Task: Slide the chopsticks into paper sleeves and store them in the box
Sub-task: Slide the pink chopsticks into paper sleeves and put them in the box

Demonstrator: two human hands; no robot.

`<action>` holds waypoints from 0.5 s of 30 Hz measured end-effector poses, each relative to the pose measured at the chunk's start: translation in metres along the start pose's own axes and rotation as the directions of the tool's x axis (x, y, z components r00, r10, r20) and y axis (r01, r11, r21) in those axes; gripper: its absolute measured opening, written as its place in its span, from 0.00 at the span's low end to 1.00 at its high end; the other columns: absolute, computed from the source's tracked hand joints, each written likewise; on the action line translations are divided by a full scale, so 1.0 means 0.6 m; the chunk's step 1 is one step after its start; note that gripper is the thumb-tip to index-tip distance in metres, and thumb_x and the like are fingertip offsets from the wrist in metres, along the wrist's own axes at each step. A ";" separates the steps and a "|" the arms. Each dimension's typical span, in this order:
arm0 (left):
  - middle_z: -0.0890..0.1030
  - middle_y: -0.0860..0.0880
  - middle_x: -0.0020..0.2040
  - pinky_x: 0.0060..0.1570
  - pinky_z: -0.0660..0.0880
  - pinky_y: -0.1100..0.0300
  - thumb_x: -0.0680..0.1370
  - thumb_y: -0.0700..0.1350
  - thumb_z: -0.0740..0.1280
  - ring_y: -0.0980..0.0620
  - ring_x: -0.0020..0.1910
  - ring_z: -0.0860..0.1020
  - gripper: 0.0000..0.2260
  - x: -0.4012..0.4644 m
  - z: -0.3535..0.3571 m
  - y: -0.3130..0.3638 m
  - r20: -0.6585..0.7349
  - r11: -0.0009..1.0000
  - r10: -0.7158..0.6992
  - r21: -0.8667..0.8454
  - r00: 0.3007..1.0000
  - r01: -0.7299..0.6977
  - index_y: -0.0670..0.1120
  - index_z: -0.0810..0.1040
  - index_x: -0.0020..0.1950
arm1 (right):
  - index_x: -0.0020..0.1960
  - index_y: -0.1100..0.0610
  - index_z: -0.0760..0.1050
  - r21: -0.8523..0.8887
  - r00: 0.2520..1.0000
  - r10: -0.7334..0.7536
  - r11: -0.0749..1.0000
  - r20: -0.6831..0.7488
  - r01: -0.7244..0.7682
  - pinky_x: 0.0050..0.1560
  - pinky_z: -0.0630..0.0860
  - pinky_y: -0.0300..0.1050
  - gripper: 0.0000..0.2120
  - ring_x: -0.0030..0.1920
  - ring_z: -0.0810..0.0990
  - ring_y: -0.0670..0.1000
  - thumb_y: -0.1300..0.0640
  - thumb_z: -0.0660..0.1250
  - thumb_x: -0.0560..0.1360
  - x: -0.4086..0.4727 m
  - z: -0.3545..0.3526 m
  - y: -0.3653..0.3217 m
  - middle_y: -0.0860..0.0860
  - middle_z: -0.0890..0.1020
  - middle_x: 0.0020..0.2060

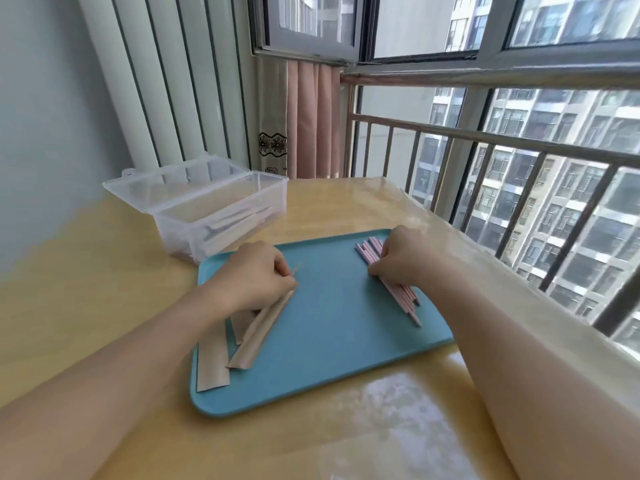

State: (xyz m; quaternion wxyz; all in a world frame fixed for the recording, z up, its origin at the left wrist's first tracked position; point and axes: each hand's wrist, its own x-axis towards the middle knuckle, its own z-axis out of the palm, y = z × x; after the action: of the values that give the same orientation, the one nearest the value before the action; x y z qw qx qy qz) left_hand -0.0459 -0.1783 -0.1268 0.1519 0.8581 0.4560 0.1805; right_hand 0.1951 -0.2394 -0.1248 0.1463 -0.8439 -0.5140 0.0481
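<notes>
A blue tray (332,327) lies on the yellow table. On its left side lie several brown paper sleeves (214,365). My left hand (252,278) pinches the top end of one sleeve (263,327), which lifts at an angle off the pile. On the tray's right side lies a bundle of pink chopsticks (401,292). My right hand (401,258) rests on the bundle with its fingers curled round some of them. A clear plastic box (221,209) stands open behind the tray on the left, with a few sleeved chopsticks inside.
The yellow table (104,289) runs to a wall on the left. A glossy ledge and a metal railing (519,161) border its right side, with windows beyond. A pink curtain (311,119) hangs at the back corner.
</notes>
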 end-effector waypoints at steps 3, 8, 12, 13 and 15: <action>0.82 0.51 0.34 0.40 0.76 0.55 0.76 0.47 0.67 0.55 0.35 0.78 0.10 0.000 0.000 -0.003 -0.050 0.999 0.017 0.040 0.999 -0.015 0.43 0.85 0.41 | 0.30 0.57 0.61 -0.060 0.992 -0.107 0.993 -0.062 0.103 0.26 0.58 0.42 0.21 0.26 0.63 0.52 0.56 0.74 0.67 -0.009 0.009 -0.012 0.52 0.65 0.25; 0.83 0.45 0.36 0.28 0.75 0.59 0.81 0.41 0.61 0.50 0.28 0.79 0.08 0.008 -0.010 0.008 -0.026 0.844 -0.162 -0.522 0.986 0.125 0.43 0.78 0.47 | 0.31 0.57 0.63 -0.100 0.988 -0.143 0.986 -0.054 0.137 0.25 0.60 0.43 0.22 0.27 0.65 0.51 0.53 0.75 0.70 -0.009 0.007 -0.014 0.51 0.68 0.26; 0.75 0.47 0.35 0.21 0.70 0.65 0.84 0.40 0.60 0.55 0.23 0.71 0.06 0.004 0.002 0.024 0.253 0.422 -0.198 -0.850 0.947 0.315 0.44 0.76 0.52 | 0.28 0.56 0.60 0.023 0.991 -0.132 0.991 -0.031 0.133 0.29 0.58 0.42 0.25 0.26 0.61 0.52 0.50 0.73 0.71 -0.002 0.018 -0.010 0.51 0.62 0.24; 0.73 0.48 0.35 0.20 0.67 0.66 0.84 0.41 0.60 0.56 0.23 0.69 0.05 0.001 0.010 0.024 0.300 0.370 -0.184 -0.861 0.936 0.348 0.44 0.76 0.53 | 0.28 0.55 0.60 0.046 0.990 -0.139 0.989 -0.037 0.141 0.29 0.58 0.42 0.24 0.26 0.60 0.52 0.50 0.73 0.71 0.001 0.022 -0.009 0.51 0.61 0.24; 0.70 0.49 0.34 0.18 0.63 0.68 0.84 0.44 0.62 0.58 0.22 0.66 0.06 -0.002 0.025 0.022 0.351 0.312 -0.171 -0.867 0.921 0.389 0.42 0.75 0.55 | 0.29 0.55 0.60 0.029 0.983 -0.181 0.983 -0.035 0.182 0.30 0.58 0.43 0.22 0.27 0.60 0.52 0.52 0.70 0.72 0.002 0.025 -0.010 0.51 0.61 0.24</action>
State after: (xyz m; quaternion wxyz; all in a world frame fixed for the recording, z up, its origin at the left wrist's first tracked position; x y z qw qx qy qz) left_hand -0.0301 -0.1877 -0.1349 0.6786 0.5432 0.4000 0.2907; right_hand 0.1874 -0.2329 -0.1371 0.1716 -0.7917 -0.5856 0.0292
